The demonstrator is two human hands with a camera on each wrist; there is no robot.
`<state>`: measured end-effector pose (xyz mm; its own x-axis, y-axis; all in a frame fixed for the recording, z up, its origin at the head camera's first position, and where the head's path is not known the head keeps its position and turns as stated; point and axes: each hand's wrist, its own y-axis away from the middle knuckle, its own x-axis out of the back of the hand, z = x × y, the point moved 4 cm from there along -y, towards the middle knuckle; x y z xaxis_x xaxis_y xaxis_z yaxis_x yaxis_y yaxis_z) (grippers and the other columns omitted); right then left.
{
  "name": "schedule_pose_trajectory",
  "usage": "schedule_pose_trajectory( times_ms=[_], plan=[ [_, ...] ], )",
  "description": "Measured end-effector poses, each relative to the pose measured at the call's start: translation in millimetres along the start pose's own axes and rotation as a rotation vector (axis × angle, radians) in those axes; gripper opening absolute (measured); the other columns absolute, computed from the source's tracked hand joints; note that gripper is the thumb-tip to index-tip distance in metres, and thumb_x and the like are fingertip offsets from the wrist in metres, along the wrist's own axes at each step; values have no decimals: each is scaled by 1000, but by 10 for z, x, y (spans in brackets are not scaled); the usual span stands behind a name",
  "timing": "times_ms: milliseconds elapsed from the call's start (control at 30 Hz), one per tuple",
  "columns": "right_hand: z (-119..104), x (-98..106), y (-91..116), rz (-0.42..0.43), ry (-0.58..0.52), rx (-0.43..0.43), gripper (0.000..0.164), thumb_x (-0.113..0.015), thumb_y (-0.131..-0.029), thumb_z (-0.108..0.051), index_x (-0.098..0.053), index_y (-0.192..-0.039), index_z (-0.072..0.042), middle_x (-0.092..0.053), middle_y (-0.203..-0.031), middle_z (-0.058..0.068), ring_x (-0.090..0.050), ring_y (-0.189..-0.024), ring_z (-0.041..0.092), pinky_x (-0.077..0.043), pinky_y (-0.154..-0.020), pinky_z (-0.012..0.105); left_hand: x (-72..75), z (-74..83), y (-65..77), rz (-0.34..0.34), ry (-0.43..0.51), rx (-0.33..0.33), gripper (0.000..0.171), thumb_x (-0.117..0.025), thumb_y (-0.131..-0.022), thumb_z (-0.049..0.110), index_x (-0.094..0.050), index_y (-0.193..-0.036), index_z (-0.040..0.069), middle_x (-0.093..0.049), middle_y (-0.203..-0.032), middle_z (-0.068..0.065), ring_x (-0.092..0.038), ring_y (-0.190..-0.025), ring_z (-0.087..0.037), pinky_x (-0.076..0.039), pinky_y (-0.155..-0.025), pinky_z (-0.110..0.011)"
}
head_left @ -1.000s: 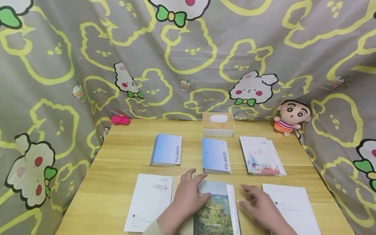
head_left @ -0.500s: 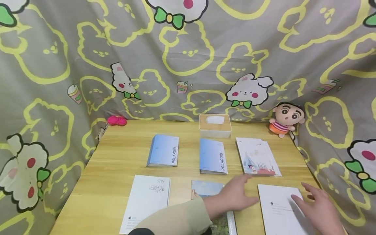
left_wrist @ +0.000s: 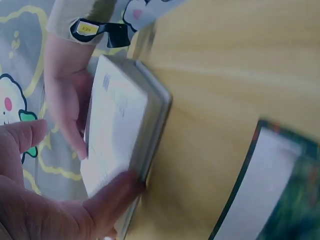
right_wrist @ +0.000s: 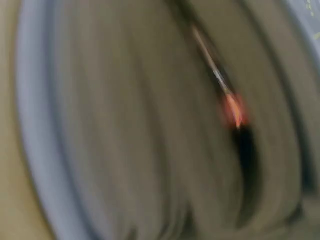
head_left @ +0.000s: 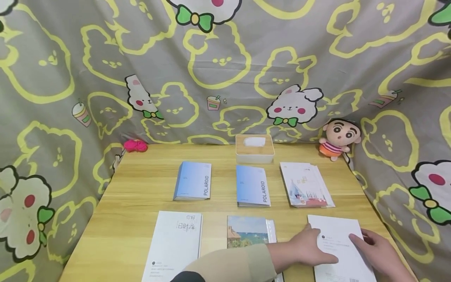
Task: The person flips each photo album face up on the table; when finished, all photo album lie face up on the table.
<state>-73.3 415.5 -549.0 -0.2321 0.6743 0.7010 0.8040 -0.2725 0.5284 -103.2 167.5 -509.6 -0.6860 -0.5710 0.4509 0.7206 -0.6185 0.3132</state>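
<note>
A white album [head_left: 338,244] with small print and a barcode lies at the near right of the table. My left hand [head_left: 308,248] reaches across to its left side, thumb over the cover, fingers [left_wrist: 117,192] straight along the edge. On the opposite side my right hand [head_left: 378,248] grips the album's right edge, thumb on top and the other fingers partly hidden below. In the right wrist view thick, blurred page edges [right_wrist: 150,125] fill the picture. A photo album with a painted seaside cover [head_left: 243,231] lies under my left forearm, partly covered.
Another white album [head_left: 174,244] lies at the near left. Behind stand two blue Polaroid albums [head_left: 193,180] and a stack of illustrated booklets [head_left: 304,184]. A tissue box [head_left: 255,156], a plush doll [head_left: 338,139] and a pink item [head_left: 135,145] sit along the back edge.
My left hand has moved right from the painted photo album to the white album's left edge. My right hand has gone further right and taken hold of that album's right edge.
</note>
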Motion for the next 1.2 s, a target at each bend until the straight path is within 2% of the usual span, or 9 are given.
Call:
schedule_pose_trajectory(
  times_ms=[100,433,533,633,733,800,967,1100,1200],
  plan=[
    [30,-4,19,-19,-105,-15,115,-53,-98,-75,-28,-151,24,-52,-132,45,-62,-108,43,-55,-81,48,-10,-60,25,34,68,97,69,-86,-84,36,-61,-146,15,-58,-147,3,-56,-127,-8,-48,-102,-24],
    [-27,112,130,-141,-281,-2,106,-45,-106,-68,-14,-160,18,-48,-145,41,-67,-114,35,-60,-87,48,-1,-119,43,81,197,124,66,-87,-84,30,-63,-144,15,-61,-137,7,-56,-123,-5,-45,-106,-24],
    [-65,171,180,-117,-362,73,87,-40,-112,-56,-21,-162,11,-68,-130,13,-68,-107,14,-60,-86,39,6,-117,48,93,228,153,67,-87,-85,30,-61,-145,15,-62,-137,6,-56,-122,-5,-45,-107,-24],
    [-106,232,266,-96,-473,191,59,-38,-116,-41,-38,-163,-6,-67,-119,-19,-64,-100,-1,-59,-82,29,13,-124,39,101,262,203,67,-85,-86,33,-61,-146,15,-65,-136,3,-58,-124,-8,-46,-109,-27],
    [-182,264,353,-83,-503,304,43,-43,-116,-30,-50,-156,-17,-64,-116,-28,-63,-102,-5,-59,-80,24,12,-117,29,88,321,245,64,-84,-88,34,-61,-146,16,-68,-133,-4,-62,-123,-16,-49,-107,-32],
    [-258,254,394,-74,-490,359,40,-50,-115,-24,-52,-154,-17,-64,-118,-30,-64,-104,-5,-60,-79,25,6,-96,26,70,382,236,62,-84,-90,31,-60,-145,16,-68,-131,-10,-65,-119,-21,-56,-100,-38],
    [-393,210,432,-48,-371,382,59,-55,-113,-24,-34,-158,8,-60,-119,-30,-62,-104,-3,-61,-78,32,15,-55,54,42,470,176,61,-84,-91,25,-59,-146,22,-65,-134,-12,-64,-114,-18,-60,-89,-38],
    [-406,194,433,-44,-383,374,58,-55,-113,-24,-36,-157,9,-61,-117,-28,-63,-103,-1,-62,-77,33,62,-2,93,57,411,89,70,-86,-88,29,-53,-150,34,-63,-138,1,-59,-119,-10,-49,-98,-29],
    [-418,184,430,-39,-421,408,48,-54,-113,-19,-43,-155,1,-63,-117,-25,-65,-103,0,-63,-77,33,102,68,107,77,378,-41,87,-91,-84,28,-44,-156,41,-59,-138,12,-56,-117,-3,-48,-97,-26]
  ],
)
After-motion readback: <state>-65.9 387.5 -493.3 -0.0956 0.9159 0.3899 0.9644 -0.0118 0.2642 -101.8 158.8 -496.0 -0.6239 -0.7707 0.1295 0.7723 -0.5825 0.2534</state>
